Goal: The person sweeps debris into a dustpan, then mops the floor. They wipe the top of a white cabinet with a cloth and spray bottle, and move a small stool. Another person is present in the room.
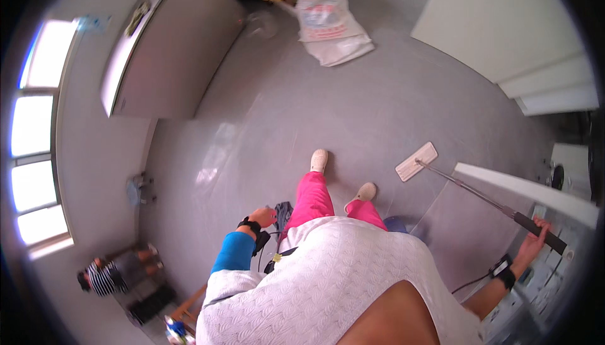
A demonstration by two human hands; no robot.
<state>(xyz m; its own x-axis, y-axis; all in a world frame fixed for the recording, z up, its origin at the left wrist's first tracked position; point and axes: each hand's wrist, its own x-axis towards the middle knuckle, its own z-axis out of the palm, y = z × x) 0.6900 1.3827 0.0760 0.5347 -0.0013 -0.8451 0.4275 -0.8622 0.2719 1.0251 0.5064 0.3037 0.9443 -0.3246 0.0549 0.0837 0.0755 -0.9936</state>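
Observation:
My right hand point(534, 241) grips the dark foam handle of a flat mop point(477, 194) at the right. The mop's pole slants down to its pale rectangular head point(417, 161), which lies on the grey floor to the right of my feet. At my left side hangs my left hand point(263, 217), its fingers partly blurred, beside a dark grey cloth point(283, 212) near my pink trouser leg. Whether that hand touches the cloth is unclear. Each wrist bears a black strap with a device.
A white plastic sack point(331, 23) lies ahead on the floor. A cabinet point(175, 56) stands front left, white furniture point(501, 28) front right. A white panel edge point(520, 194) is near the mop pole. A person in a striped top point(106, 279) sits at the lower left.

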